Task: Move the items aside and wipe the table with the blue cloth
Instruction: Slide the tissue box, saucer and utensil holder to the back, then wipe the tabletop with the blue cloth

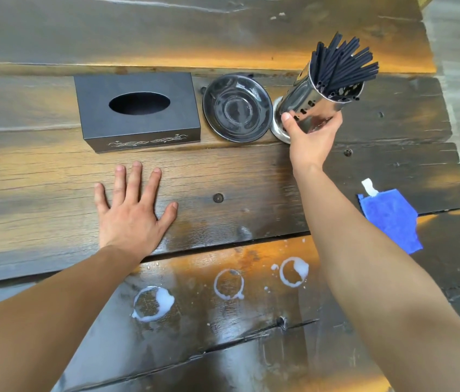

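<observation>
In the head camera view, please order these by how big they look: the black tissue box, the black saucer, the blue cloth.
Largest to smallest, as they look:
1. black tissue box
2. black saucer
3. blue cloth; partly hidden behind the right forearm, so its place after the saucer is unsure.

The tissue box (pixel 138 111) is sitting just beyond the fingertips (pixel 137 164) of the left hand (pixel 131 206) — the saucer (pixel 237 108) lying to its right. The holder (pixel 318 104), with straws (pixel 339 63) standing in it, is tilting between the right hand's (pixel 309 137) fingers. The cloth (pixel 390 219) is lying right of that wrist — spill rings (pixel 229 284) nearer the person.
</observation>
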